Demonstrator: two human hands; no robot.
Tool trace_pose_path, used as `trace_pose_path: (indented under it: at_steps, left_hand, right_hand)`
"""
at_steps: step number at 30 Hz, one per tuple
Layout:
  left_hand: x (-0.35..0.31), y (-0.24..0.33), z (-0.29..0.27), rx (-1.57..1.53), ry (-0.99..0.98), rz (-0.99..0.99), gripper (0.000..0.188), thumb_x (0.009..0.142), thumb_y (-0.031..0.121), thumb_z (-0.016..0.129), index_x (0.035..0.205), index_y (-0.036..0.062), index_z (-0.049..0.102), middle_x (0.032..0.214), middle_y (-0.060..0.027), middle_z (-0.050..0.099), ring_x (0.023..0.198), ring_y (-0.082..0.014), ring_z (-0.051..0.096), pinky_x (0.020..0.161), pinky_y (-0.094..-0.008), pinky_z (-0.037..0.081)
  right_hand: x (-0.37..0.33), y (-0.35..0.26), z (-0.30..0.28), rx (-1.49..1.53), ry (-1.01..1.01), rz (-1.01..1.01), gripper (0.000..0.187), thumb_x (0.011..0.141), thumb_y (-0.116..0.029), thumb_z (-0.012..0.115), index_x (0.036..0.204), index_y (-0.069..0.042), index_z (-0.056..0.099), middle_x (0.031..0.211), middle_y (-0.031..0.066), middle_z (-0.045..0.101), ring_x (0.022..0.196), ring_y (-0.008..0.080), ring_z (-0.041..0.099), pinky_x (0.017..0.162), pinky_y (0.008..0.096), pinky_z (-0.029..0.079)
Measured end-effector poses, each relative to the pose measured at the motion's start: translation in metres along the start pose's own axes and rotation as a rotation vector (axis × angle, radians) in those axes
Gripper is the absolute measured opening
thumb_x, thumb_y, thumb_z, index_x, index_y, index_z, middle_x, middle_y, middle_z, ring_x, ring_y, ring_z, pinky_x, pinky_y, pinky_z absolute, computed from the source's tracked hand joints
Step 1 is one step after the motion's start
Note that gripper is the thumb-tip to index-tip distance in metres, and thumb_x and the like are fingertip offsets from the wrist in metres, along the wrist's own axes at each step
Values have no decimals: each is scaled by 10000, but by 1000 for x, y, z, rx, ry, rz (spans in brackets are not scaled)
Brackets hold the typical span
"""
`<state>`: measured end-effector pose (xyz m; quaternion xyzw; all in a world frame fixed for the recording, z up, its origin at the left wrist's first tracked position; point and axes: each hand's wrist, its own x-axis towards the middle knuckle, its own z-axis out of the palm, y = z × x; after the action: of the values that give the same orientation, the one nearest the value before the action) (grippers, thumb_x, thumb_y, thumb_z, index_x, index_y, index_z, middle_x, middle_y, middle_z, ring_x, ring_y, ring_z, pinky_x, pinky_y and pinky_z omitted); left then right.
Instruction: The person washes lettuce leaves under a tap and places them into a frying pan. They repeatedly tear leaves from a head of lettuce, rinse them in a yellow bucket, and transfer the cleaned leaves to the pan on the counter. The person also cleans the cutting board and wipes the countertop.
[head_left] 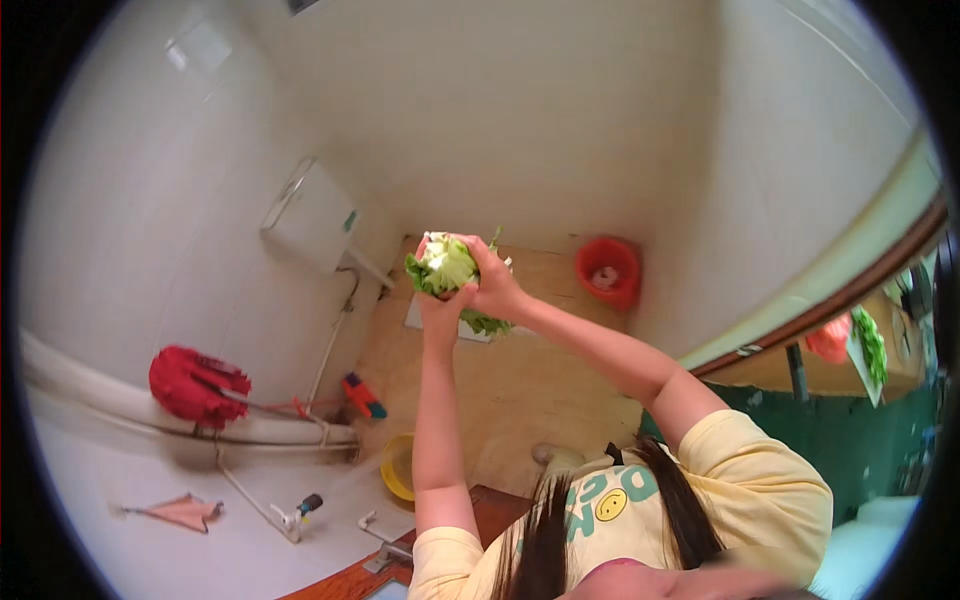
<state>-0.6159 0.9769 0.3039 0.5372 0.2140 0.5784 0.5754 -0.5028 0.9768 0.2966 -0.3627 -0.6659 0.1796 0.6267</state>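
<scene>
A head of leafy green lettuce (pixel 447 262) is held out in front of me at arm's length, above the floor. My left hand (pixel 436 303) grips it from below and the near side. Around its right side wraps my right hand (pixel 494 283), the fingers partly hidden by the leaves. The two hands meet at the lettuce's near side. Loose green leaves (pixel 486 322) show just under my right hand. The cut, pale base of the lettuce faces up.
Below, a white floor fixture (pixel 420 315) is partly covered. A red bin (pixel 607 272) stands by the far wall, a yellow basin (pixel 397 468) near my left arm. A white cistern (pixel 310 217), red mop head (pixel 198 386) and tap (pixel 290 521) line the left wall. Greens (pixel 870 345) lie beyond the doorway.
</scene>
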Motion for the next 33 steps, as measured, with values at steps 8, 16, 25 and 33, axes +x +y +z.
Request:
trace_pose_path:
  at_steps: [8,16,25,33]
  left_hand:
    - [-96,-1,164,118,-79,55,965,559,181,808,1331,51,242,1243,-72,394,1122,-186,426,942,-310,371]
    - [-206,12,304,230,-236,126,1047,476,337,863,1292,55,272,1237,-105,381,1151,-237,393,944,-382,362]
    - [-239,-62,470,98,-732,-60,1059,475,223,866,1317,53,246,1247,-95,379,1151,-214,394,952,-350,353]
    - [-175,-215,602,-158,-479,-386,849,688,140,752,1328,59,200,1221,-83,406,1083,-173,442,890,-306,400]
  right_hand:
    - [-100,-72,-149,-158,103,-146,689,637,-203,712,1212,-50,365,1174,165,466,1078,351,457,909,403,363]
    - [-207,-163,-271,-21,210,-185,611,732,-230,648,1242,-66,355,1209,178,439,1122,344,426,931,417,347]
    - [-312,-189,-437,-173,630,-23,650,668,-158,723,1208,-57,374,1149,196,488,1060,334,490,895,426,388]
    - [-299,-111,-595,-336,659,520,690,649,-241,733,1203,-27,383,1050,133,553,974,209,536,834,320,421]
